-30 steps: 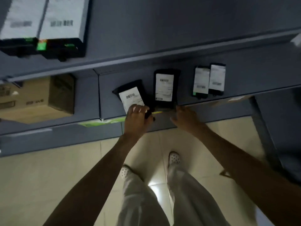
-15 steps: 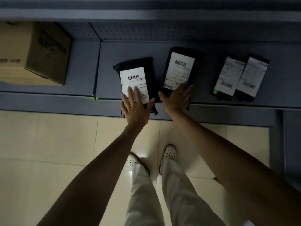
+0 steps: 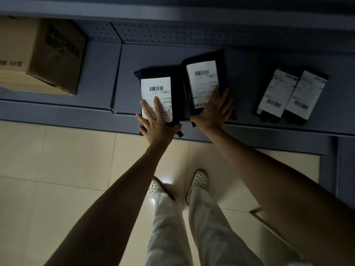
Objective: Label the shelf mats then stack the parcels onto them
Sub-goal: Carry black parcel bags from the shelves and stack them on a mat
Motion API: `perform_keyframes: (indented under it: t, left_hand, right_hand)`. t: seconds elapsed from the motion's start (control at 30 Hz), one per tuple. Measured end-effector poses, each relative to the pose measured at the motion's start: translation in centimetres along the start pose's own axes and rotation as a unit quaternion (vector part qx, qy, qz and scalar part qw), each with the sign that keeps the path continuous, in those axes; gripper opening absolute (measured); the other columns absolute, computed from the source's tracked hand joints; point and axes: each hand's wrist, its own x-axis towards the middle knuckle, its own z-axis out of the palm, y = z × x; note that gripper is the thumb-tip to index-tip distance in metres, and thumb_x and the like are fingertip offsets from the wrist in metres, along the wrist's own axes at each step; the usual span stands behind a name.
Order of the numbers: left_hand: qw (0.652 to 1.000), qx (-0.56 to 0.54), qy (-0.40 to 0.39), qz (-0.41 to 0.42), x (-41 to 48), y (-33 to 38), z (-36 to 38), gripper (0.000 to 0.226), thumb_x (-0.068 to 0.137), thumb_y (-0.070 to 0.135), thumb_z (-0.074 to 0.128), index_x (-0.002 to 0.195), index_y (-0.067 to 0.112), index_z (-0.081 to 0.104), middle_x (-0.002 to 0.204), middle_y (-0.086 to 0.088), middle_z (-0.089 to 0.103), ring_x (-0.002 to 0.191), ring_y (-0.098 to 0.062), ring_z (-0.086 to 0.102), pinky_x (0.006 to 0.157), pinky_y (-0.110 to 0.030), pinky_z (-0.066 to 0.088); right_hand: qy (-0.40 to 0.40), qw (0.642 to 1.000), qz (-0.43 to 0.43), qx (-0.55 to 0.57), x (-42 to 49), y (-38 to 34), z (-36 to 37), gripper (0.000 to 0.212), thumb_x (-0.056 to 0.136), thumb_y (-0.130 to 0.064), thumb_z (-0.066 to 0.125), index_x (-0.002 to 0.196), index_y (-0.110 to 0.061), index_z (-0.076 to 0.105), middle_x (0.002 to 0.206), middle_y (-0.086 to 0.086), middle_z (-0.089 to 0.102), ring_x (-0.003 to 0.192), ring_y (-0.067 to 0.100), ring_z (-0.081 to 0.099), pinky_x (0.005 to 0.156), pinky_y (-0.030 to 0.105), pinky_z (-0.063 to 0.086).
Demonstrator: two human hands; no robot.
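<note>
Two black parcels with white address labels lie side by side on the grey bottom shelf (image 3: 242, 60). My left hand (image 3: 156, 120) lies flat with spread fingers on the near end of the left parcel (image 3: 159, 81), whose near edge overhangs the shelf front. My right hand (image 3: 214, 110) presses flat on the near end of the right parcel (image 3: 203, 73), which is slightly tilted and touches the left one. Two more black labelled parcels (image 3: 292, 95) lie together further right on the same shelf. No shelf mat can be made out in the dim light.
A brown cardboard box (image 3: 38, 54) stands on the shelf section at the left, past a divider (image 3: 116, 77). A perforated back panel (image 3: 172, 35) closes the shelf. Below are pale floor tiles (image 3: 57, 169) and my white shoes (image 3: 199, 178).
The camera tilted down onto the bottom shelf. Both hands moved forward with the two parcels, which now lie closer together and deeper on the shelf; the right parcel turned more upright.
</note>
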Motion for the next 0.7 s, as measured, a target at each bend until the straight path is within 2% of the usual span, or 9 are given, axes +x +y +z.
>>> perform_keyframes:
  t: [0.1, 0.2, 0.3, 0.4, 0.7]
  left_hand:
    - [0.998, -0.033, -0.003, -0.049, -0.2, -0.1, -0.2, 0.123, 0.066, 0.05, 0.08, 0.155, 0.041, -0.005, 0.16, -0.019, -0.003, 0.138, -0.049, 0.021, 0.109, -0.058, 0.027]
    - [0.997, -0.031, 0.004, -0.071, -0.7, -0.8, -0.8, 0.123, 0.064, 0.049, 0.081, 0.153, 0.044, -0.004, 0.146, -0.018, 0.022, 0.121, -0.043, 0.038, 0.1, -0.053, 0.038]
    - [0.997, -0.03, 0.021, -0.067, -1.5, -1.9, -1.9, 0.115, 0.066, 0.051, 0.078, 0.153, 0.043, 0.004, 0.139, -0.016, 0.028, 0.114, -0.039, 0.041, 0.095, -0.049, 0.04]
    - [0.993, -0.039, 0.047, -0.099, -2.8, -3.4, -3.6, 0.111, 0.065, 0.05, 0.077, 0.153, 0.042, 0.011, 0.138, -0.013, 0.03, 0.115, -0.036, 0.04, 0.097, -0.047, 0.037]
    - [0.973, -0.069, 0.15, -0.163, -7.2, -13.6, -12.1, 0.111, 0.062, 0.047, 0.08, 0.153, 0.042, 0.016, 0.143, -0.016, 0.029, 0.12, -0.038, 0.037, 0.101, -0.049, 0.032]
  right_hand:
    - [-0.013, 0.999, -0.025, -0.029, -0.6, 0.6, -0.2, 0.138, 0.06, -0.052, 0.084, 0.157, -0.023, -0.011, 0.162, 0.019, -0.012, 0.146, 0.049, -0.006, 0.117, 0.059, 0.0]
    - [-0.031, 0.997, -0.031, -0.061, -1.0, 0.6, -1.2, 0.136, 0.06, -0.051, 0.084, 0.157, -0.024, -0.007, 0.159, 0.024, 0.001, 0.141, 0.051, 0.013, 0.115, 0.06, 0.014]
    - [-0.033, 0.996, -0.039, -0.069, -2.4, 0.6, -2.6, 0.133, 0.058, -0.048, 0.085, 0.157, -0.026, -0.001, 0.157, 0.023, 0.01, 0.136, 0.046, 0.024, 0.111, 0.057, 0.022]
    - [-0.024, 0.994, -0.082, -0.063, -4.7, -0.2, -3.3, 0.129, 0.057, -0.049, 0.083, 0.157, -0.026, 0.005, 0.155, 0.021, 0.018, 0.132, 0.043, 0.03, 0.109, 0.054, 0.025]
    - [-0.039, 0.98, -0.19, -0.052, -13.1, -9.8, -2.9, 0.125, 0.055, -0.05, 0.079, 0.156, -0.026, 0.009, 0.155, 0.016, 0.019, 0.131, 0.038, 0.031, 0.109, 0.047, 0.023]
